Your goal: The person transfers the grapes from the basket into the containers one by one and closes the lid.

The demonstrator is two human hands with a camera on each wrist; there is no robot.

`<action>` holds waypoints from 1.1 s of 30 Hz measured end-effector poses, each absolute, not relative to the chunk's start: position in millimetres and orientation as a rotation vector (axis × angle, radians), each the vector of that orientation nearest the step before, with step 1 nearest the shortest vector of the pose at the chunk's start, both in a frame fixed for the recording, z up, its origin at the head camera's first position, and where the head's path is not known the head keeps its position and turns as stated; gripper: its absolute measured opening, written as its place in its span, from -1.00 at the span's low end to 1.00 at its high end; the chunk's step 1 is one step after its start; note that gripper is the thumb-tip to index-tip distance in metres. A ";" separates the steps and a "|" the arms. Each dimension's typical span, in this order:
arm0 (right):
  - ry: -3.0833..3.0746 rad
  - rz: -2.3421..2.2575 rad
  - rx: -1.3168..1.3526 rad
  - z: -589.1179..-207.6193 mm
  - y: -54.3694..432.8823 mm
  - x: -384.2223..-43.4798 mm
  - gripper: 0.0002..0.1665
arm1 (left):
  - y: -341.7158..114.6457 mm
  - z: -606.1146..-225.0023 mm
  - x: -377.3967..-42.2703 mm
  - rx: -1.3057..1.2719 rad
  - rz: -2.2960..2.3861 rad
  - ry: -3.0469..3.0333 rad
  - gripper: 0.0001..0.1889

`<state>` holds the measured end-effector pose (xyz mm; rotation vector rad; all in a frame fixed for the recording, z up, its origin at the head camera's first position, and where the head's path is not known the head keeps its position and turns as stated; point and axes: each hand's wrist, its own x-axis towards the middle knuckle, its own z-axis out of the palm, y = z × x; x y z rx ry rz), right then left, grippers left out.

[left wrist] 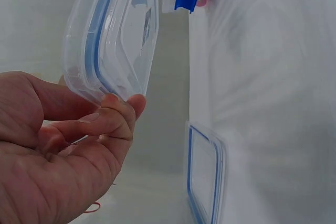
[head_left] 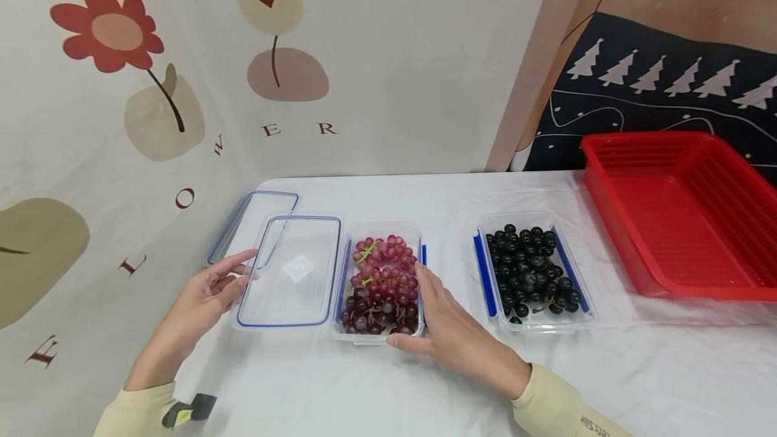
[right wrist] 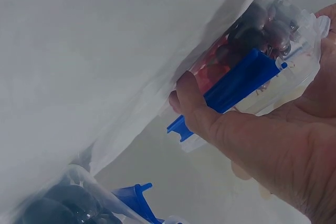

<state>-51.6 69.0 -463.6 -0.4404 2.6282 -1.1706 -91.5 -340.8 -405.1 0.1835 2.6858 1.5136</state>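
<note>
A clear plastic lid (head_left: 285, 303) with a blue seal stands in my left hand (head_left: 205, 299); thumb and fingers pinch its left edge in the left wrist view. Directly right of it is a clear plastic container (head_left: 364, 338) of grapes, pink bunches (head_left: 388, 275) at the back and dark red ones (head_left: 371, 315) in front. My right hand (head_left: 455, 332) holds this container at its near right corner, fingers along the right wall and thumb at the front. Under that hand, a blue side latch (right wrist: 244, 80) hangs unfastened in the right wrist view.
Behind the held lid lies a second blue-sealed lid (head_left: 276, 201). To the right, another clear container (head_left: 516, 326) holds black grapes (head_left: 525, 268), its blue latches folded out. A red plastic basket (head_left: 625, 248) stands at the far right on the white cloth (head_left: 449, 396).
</note>
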 end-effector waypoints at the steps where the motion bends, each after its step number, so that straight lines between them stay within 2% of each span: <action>1: 2.627 -1.172 -0.443 -463.5 69.0 -51.8 0.54 | -339.0 -404.1 -91.6 0.190 1.520 2.682 -0.49; 14: 2.608 -1.196 -0.474 -463.2 70.2 -53.2 0.49 | -309.3 -403.7 -99.0 0.274 1.628 2.629 -0.50; 18: 2.624 -1.183 -0.497 -463.5 70.8 -54.5 0.40 | -298.1 -400.4 -99.1 0.249 1.612 2.578 -0.47; 26: 2.647 -1.187 -0.539 -464.4 69.0 -57.6 0.08 | -282.5 -405.9 -99.1 0.222 1.613 2.528 -0.48; 33: 2.647 -1.256 -0.451 -463.0 66.9 -60.3 -0.06 | -273.0 -410.0 -99.3 0.236 1.627 2.521 -0.48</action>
